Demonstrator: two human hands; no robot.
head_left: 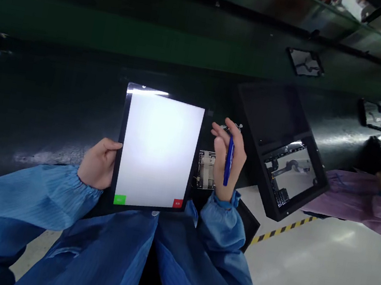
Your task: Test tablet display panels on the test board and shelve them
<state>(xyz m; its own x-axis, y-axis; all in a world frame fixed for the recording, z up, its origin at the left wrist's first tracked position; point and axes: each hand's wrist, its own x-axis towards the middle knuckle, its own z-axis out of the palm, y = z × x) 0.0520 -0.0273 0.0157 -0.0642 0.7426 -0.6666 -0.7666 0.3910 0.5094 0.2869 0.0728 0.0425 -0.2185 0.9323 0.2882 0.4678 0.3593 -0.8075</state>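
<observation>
A tablet (159, 152) with a lit white screen is held upright in front of me. Green and red boxes show in its lower corners. My left hand (100, 161) grips the tablet's left edge, thumb on the front rim and fingers hidden behind. To the right of the tablet, apart from it, my right hand (228, 159) is raised with a blue pen (229, 161) held against the palm, its fingers partly stretched. Behind that hand lies an opened device with exposed inner parts (206, 170), partly covered by the hand and the tablet.
A black tray (265, 195) on the right holds an opened tablet housing (291, 170). Another opened housing (305, 63) lies farther back on the dark bench (54, 99). At far right, a co-worker's purple sleeve (360, 202) and hands show near device parts. Yellow-black tape (281, 230) marks the floor.
</observation>
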